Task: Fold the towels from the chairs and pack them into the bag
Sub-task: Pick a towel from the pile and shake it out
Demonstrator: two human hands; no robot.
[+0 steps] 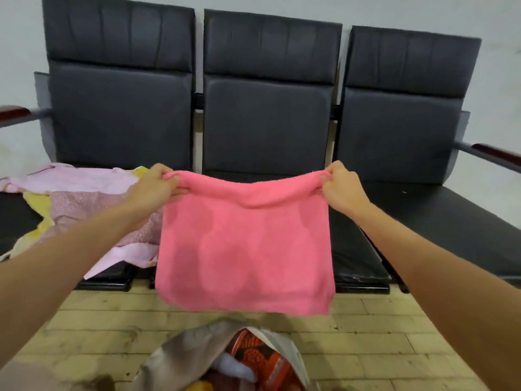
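Pink towel (245, 246) held mid-air, doubled — left hand (153, 183) at 9 o'clock corner, right hand (342, 184) at 3, both pinching. Bag (180, 359) at 6. Bring corners together evenly — keep edges aligned.

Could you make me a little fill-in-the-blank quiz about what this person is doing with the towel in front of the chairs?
1. Both hands, the left hand and the right hand, hold up a bright ____ terry towel by its top corners.
2. The row of dark padded chairs has ____ seats.
3. The pile of pale pink and yellow towels lies on the ____ seat.
4. The open bag sits on the ____.

Missing words: pink; three; left; floor
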